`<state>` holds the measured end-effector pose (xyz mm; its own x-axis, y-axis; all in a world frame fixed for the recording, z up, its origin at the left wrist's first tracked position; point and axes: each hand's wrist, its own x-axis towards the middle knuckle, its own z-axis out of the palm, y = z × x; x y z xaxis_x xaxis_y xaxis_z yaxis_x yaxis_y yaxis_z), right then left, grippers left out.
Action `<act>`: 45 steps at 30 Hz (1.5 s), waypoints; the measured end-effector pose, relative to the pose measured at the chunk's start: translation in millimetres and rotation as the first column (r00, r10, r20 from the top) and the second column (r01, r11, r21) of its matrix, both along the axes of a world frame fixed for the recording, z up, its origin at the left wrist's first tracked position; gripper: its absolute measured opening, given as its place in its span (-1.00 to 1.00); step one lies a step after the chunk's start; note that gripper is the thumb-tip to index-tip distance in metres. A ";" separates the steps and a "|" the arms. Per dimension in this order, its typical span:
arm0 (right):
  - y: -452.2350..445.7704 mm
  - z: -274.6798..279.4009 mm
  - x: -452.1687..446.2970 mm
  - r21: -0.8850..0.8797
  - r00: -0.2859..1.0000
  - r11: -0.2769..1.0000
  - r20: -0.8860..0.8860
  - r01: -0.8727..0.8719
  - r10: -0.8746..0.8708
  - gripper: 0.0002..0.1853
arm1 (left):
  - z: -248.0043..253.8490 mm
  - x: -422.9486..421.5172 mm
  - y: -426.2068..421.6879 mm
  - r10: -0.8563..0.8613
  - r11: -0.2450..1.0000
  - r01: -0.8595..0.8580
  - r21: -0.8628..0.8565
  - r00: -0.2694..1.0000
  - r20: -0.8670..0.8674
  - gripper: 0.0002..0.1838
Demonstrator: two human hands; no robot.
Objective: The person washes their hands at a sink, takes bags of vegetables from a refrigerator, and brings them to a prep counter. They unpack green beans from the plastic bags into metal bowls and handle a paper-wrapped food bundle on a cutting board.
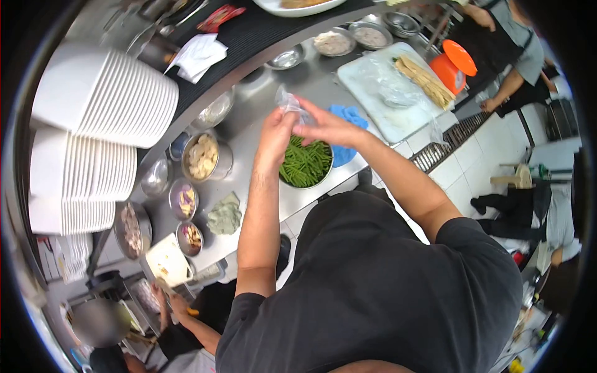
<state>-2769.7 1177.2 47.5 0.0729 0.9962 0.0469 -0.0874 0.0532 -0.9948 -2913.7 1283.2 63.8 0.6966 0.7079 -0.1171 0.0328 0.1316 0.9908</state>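
Both my hands meet over a metal bowl of cut green beans (pixel 306 165). Clear thin plastic (pixel 287 99) is bunched between them. My left hand (pixel 278 132) has its fingers closed on the plastic. My right hand (pixel 328 127) reaches in from the right, thumb and fingers apart, its fingertips against the plastic. Just right of the bowl lies a blue cloth (pixel 348 118). A white cutting board (pixel 373 105) beyond it holds more clear plastic and a long bundle of yellowish stalks (pixel 423 81).
Stacked white dishes (pixel 106 93) stand at left. Metal bowls, one with pale pieces (pixel 202 156), and a greenish cloth (pixel 224 214) are on the counter. An orange scale (pixel 449 71) sits at right. Co-workers' hands (pixel 174 306) work at lower left; another person (pixel 522 56) stands upper right.
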 end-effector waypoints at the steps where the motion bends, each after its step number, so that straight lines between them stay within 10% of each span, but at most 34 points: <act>1: -11.2 8.7 2.5 -0.075 0.999 0.997 -0.020 0.025 -0.027 -0.29 | 4.1 7.5 3.8 -0.112 0.994 0.112 -0.010 0.993 -0.045 -0.67; 6: -68.1 -23.3 50.2 -0.263 0.875 0.837 0.217 0.480 -0.433 -0.73 | 25.4 49.4 45.5 -0.450 0.890 0.432 -0.148 0.773 -0.448 -0.44; 8: -102.5 -60.3 59.8 0.050 0.711 0.729 0.185 0.682 -0.678 -0.75 | -3.1 85.1 71.1 -0.216 0.904 0.389 0.181 0.777 -0.591 -0.38; 10: -153.9 -69.3 68.3 0.074 0.538 0.608 0.390 0.791 -0.747 -0.74 | -76.3 124.5 134.6 0.156 0.571 0.433 0.698 0.777 -0.609 -0.24; 13: -234.8 -118.1 74.7 -0.010 0.402 0.441 0.431 0.897 -0.808 -0.76 | -103.2 174.2 167.1 0.417 0.397 0.567 0.722 0.589 -0.692 -0.09; 21: -398.3 -167.7 103.2 -0.558 0.104 -0.051 0.242 0.828 -0.965 -0.57 | -123.3 192.6 138.6 0.547 0.332 0.668 0.666 0.440 -0.713 -0.70; 24: -422.5 -180.2 165.3 -0.605 0.076 -0.051 0.183 0.795 -0.980 -0.22 | -116.5 190.3 87.5 0.505 0.361 0.720 0.592 0.383 -0.773 -0.69; 30: -460.3 -221.5 325.4 -0.414 0.093 0.002 0.199 0.910 -0.976 -0.49 | -109.0 202.3 1.2 0.596 0.341 0.772 0.537 0.264 -0.758 -0.27; 31: -482.4 -254.7 363.6 -0.281 0.255 0.105 0.574 0.954 -0.778 -0.57 | -101.6 211.5 -12.6 0.606 0.393 0.690 0.608 0.303 -0.735 -0.22; 33: -491.2 -231.0 386.3 -0.395 0.207 0.201 -0.028 0.897 -0.978 -0.82 | -88.1 237.6 -48.9 0.625 0.313 0.523 0.792 0.515 -0.587 -0.21; 35: -506.9 -216.8 403.5 -0.482 0.224 0.168 0.061 0.860 -0.973 -0.84 | -84.9 269.7 -79.0 0.489 0.274 0.351 0.895 0.751 -0.444 -0.23; 37: -508.7 -220.3 425.8 -0.530 0.232 0.151 0.089 0.834 -0.969 -0.86 | -60.3 317.3 -127.7 0.285 0.517 0.295 0.804 0.826 -0.486 -0.16; 45: -482.0 -297.4 488.2 -0.286 0.186 0.105 0.274 0.953 -0.944 -0.85 | -137.4 378.1 -124.7 0.370 0.762 0.353 0.543 0.450 -0.812 0.41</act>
